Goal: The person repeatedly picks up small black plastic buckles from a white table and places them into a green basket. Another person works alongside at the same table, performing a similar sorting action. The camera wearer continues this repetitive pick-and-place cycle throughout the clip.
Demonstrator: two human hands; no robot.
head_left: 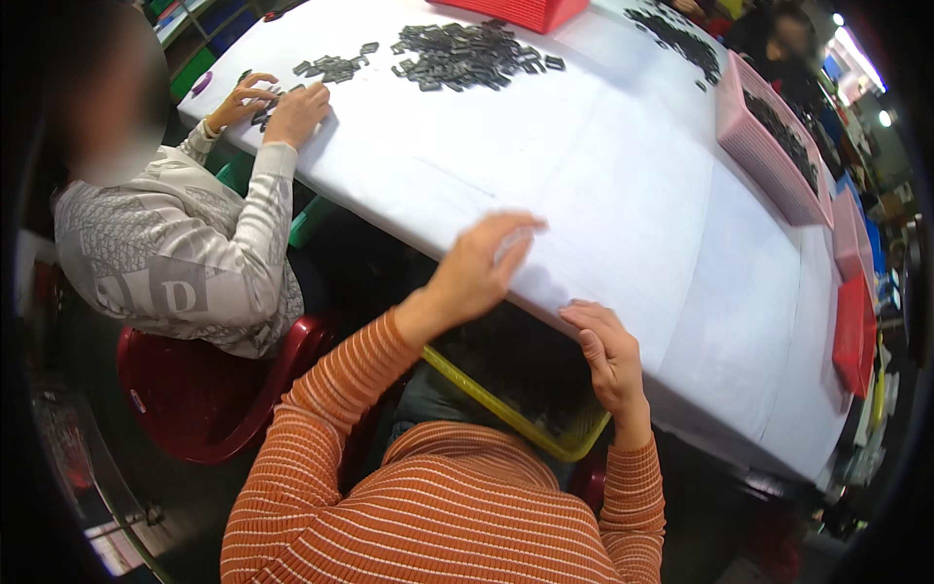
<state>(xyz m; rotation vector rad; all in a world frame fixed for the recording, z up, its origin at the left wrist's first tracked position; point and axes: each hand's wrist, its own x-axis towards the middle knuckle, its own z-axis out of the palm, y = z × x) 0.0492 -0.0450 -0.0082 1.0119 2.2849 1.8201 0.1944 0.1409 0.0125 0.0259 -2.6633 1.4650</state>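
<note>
As I inspect remotely, the left hand (pixel 477 263), mid-frame and blurred, shows parted fingers and no visible load; the right hand (pixel 611 358), lower right of it, is loosely bent, apparently unladen. Beneath them, at lower centre, sits a yellow-rimmed plastic basket (pixel 576 446), contents too dark to identify. I judge that a knee bump against this basket could spill it under the white cloth-covered table (pixel 603 195). Small black rectangular pieces (pixel 467 56) lie heaped at upper centre.
</note>
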